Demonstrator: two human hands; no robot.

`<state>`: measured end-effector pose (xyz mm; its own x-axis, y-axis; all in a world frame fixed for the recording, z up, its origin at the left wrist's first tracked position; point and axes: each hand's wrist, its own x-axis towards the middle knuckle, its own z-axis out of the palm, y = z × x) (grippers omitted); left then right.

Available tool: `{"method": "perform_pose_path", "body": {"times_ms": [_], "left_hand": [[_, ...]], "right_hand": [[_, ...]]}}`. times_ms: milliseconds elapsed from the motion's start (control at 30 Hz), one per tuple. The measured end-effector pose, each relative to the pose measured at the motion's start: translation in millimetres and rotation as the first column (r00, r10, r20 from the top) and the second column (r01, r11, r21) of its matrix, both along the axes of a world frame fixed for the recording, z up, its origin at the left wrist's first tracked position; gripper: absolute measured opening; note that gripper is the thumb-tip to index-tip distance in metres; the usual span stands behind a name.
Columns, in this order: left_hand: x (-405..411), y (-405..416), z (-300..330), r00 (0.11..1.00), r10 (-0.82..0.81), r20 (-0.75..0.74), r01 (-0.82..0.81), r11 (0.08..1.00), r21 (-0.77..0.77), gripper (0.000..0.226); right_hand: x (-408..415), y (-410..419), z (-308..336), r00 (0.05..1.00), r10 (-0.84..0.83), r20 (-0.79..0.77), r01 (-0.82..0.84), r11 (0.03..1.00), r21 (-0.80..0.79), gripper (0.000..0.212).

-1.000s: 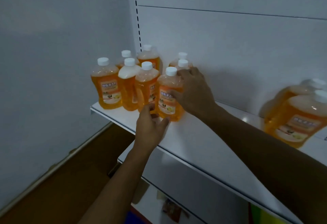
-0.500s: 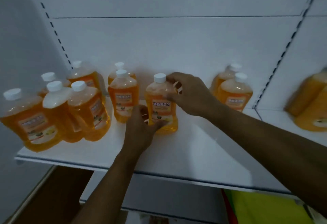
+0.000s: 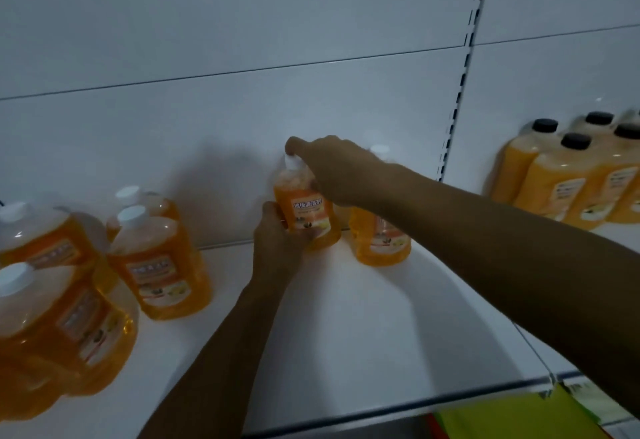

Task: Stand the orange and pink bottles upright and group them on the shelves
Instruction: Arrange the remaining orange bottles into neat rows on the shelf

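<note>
The right forearm crosses in front of the orange bottle on the right (image 3: 379,237), hiding its shoulder and most of its label; only a pale cap shows above the wrist, and whether that cap belongs to this bottle or to another behind it cannot be told. The near-left cluster of orange bottles (image 3: 69,307) is blurred and cut off by the left edge, so its labels cannot be read. At the far right, a group of black-capped bottles (image 3: 571,175) stands on the neighbouring shelf section, partly cropped by the picture's edge. A yellow-green sheet (image 3: 512,418) shows below the shelf's front lip, its nature unclear.

Every bottle holds clear orange liquid and stands upright; the white-capped ones fill nearly to the neck.

The held orange bottle (image 3: 308,210) stands on the white shelf (image 3: 346,317), far back against the rear panel, just left of the bottle on the right and well apart from the left cluster. The right hand (image 3: 332,171) reaches over it from the right, fingers curled down around its neck and shoulder, with one fingertip on the white cap. The left hand (image 3: 277,234) comes up from the near side and wraps its fingers around the bottle's lower left side, thumb toward the label. Both hands grip this same bottle.
</note>
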<state>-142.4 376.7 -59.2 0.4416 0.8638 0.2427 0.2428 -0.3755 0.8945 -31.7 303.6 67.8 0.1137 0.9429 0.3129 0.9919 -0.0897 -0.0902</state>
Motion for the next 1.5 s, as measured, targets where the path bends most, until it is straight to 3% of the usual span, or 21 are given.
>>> {"method": "perform_pose_path", "body": {"times_ms": [200,800,933,1000,1133,1300,1500], "left_hand": [[15.8,10.8,-2.8,0.999,-0.011,-0.033,0.011,1.000,0.000,0.051],[18.0,-3.6,-4.5,0.995,0.002,-0.099,-0.001,1.000,0.011,0.051],[-8.8,-13.7,-11.0,0.979,0.084,-0.184,-0.066,0.992,0.103,0.069],[-30.3,-20.8,-14.2,0.963,0.158,-0.218,-0.129,0.982,0.141,0.065],[-81.1,-40.6,-16.8,0.934,0.299,-0.195,-0.246,0.935,0.254,0.046],[-144.3,-49.7,-16.3,0.883,0.465,-0.058,-0.413,0.830,0.374,0.025],[-170.2,-43.1,-17.2,0.861,0.497,-0.107,-0.448,0.841,0.303,0.036]], "right_hand": [[12.7,13.6,-0.5,1.000,0.010,0.014,-0.010,1.000,-0.018,0.052],[19.8,10.5,-2.9,0.967,-0.049,0.249,0.071,0.994,-0.082,0.053],[12.8,3.7,-1.9,0.889,-0.072,0.453,0.071,0.997,0.020,0.054],[1.1,5.3,-4.5,0.877,-0.024,0.479,-0.020,0.996,0.088,0.053],[-41.2,18.7,-20.0,0.900,0.181,0.396,-0.241,0.965,0.108,0.049],[-97.1,34.3,-35.6,0.932,0.346,0.107,-0.356,0.929,0.101,0.058],[-134.1,62.2,-40.1,0.897,0.365,-0.249,-0.356,0.931,0.083,0.073]]}}
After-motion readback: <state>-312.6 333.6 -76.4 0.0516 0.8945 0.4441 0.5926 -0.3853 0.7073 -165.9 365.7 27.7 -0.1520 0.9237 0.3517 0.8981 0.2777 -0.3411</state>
